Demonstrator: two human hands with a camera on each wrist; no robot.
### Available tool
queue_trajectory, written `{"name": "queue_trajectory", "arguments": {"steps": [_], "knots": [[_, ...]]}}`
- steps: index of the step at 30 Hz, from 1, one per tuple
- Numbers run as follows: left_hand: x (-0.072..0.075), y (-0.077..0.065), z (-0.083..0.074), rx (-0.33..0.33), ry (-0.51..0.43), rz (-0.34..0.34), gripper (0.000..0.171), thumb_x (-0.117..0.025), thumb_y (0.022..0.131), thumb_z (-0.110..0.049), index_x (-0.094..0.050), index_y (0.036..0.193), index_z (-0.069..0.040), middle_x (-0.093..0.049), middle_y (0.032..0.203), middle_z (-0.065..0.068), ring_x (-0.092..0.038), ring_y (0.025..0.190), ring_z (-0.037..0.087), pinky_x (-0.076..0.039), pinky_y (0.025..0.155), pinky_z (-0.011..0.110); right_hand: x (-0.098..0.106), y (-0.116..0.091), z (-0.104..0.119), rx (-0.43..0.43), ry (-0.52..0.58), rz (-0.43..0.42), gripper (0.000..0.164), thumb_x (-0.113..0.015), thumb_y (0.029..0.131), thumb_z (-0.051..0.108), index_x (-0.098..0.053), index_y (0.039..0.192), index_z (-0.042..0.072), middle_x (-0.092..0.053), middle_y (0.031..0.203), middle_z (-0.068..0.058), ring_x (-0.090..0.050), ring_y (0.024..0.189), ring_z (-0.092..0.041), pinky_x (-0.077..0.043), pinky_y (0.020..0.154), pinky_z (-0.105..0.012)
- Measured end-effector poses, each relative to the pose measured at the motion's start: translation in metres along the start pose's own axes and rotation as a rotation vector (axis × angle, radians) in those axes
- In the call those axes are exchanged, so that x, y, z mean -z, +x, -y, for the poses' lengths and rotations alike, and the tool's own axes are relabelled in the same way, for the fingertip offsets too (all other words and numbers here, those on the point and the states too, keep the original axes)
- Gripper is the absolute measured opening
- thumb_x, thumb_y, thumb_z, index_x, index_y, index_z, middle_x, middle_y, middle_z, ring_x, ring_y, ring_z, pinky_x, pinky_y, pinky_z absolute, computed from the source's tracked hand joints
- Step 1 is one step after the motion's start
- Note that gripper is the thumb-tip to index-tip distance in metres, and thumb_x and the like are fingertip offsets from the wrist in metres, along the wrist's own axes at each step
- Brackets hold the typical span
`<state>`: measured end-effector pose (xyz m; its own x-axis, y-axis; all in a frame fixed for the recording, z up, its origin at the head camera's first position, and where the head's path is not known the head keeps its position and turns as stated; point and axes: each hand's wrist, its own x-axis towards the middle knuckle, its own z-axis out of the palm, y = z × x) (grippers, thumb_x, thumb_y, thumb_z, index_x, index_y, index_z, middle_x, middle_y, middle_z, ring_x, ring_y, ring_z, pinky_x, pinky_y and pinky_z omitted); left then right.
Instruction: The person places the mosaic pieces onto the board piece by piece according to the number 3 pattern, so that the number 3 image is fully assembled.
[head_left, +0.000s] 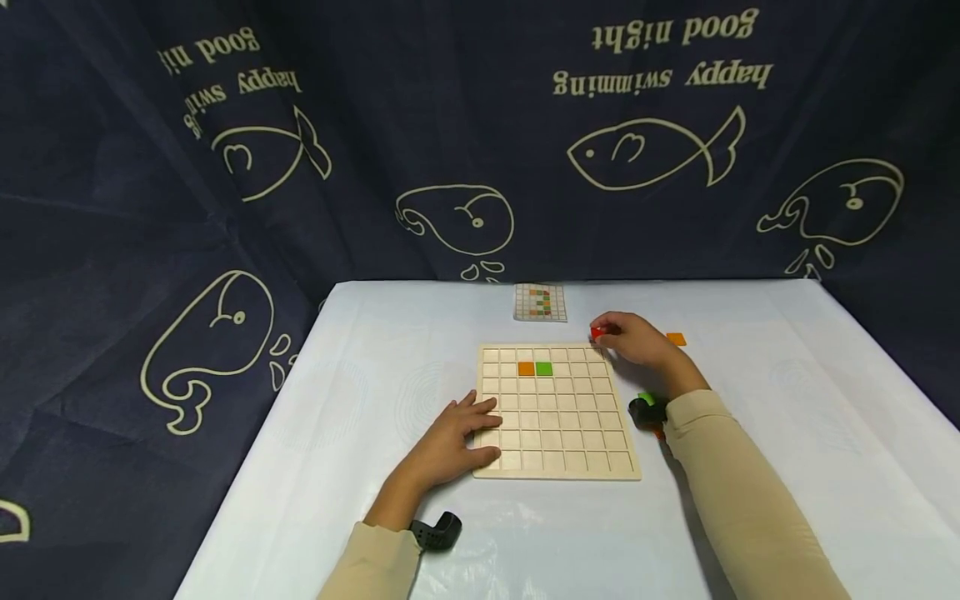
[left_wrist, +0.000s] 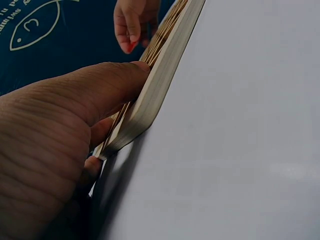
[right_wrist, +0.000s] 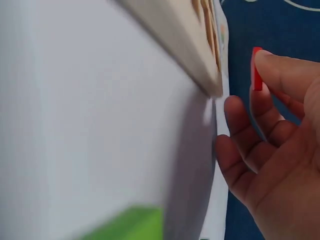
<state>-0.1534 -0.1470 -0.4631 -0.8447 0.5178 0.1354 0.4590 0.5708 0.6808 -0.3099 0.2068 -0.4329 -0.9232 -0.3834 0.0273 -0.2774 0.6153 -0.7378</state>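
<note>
A square wooden grid board (head_left: pixel 558 417) lies on the white table. In its upper part, an orange tile (head_left: pixel 526 368) and a green tile (head_left: pixel 543 368) sit side by side in two cells. My left hand (head_left: pixel 453 437) rests on the board's left edge with fingers spread; in the left wrist view its thumb (left_wrist: pixel 117 85) lies over the rim. Just beyond the board's far right corner, my right hand (head_left: pixel 633 337) pinches a red tile (right_wrist: pixel 257 69) between thumb and finger. That tile is held on edge in the right wrist view.
Behind the board lies a pattern card (head_left: pixel 540 302) with a coloured grid. An orange tile (head_left: pixel 676 339) lies right of my right hand. Near the right wrist, a green tile (head_left: pixel 647 400) and something orange are partly hidden. A dark printed cloth (head_left: pixel 450 125) hangs behind the table.
</note>
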Motion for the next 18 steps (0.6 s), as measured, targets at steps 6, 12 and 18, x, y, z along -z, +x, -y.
{"name": "queue_trajectory", "arguments": {"steps": [6,12,18], "knots": [[0.0,0.001,0.001,-0.003,-0.006,-0.005,0.045,-0.076,0.088,-0.023,-0.067,0.129,-0.007,-0.049,0.148,0.008,-0.026,0.147,0.034,-0.015,0.118,0.057,-0.005,-0.002,0.011,0.008,0.003,0.043,0.026,-0.059,0.098,0.006,-0.06,0.122,-0.006,-0.064,0.109,-0.017,-0.057,0.099,-0.028,-0.047,0.084,-0.039],[0.0,0.001,0.001,-0.004,-0.006,0.0,0.045,-0.075,0.088,-0.024,-0.067,0.129,-0.007,-0.049,0.148,0.008,-0.025,0.147,0.034,-0.015,0.118,0.057,-0.01,-0.006,0.019,-0.002,0.037,0.065,0.026,-0.057,0.099,0.006,-0.059,0.122,-0.006,-0.063,0.106,-0.015,-0.056,0.094,-0.026,-0.047,0.08,-0.039],[0.0,0.0,0.001,-0.005,-0.013,0.001,0.045,-0.075,0.088,-0.024,-0.067,0.129,-0.007,-0.049,0.148,0.008,-0.025,0.147,0.034,-0.014,0.118,0.056,-0.018,-0.011,0.025,0.004,0.024,0.079,0.024,-0.056,0.1,0.006,-0.06,0.121,-0.005,-0.064,0.106,-0.015,-0.057,0.094,-0.027,-0.047,0.081,-0.041]]}}
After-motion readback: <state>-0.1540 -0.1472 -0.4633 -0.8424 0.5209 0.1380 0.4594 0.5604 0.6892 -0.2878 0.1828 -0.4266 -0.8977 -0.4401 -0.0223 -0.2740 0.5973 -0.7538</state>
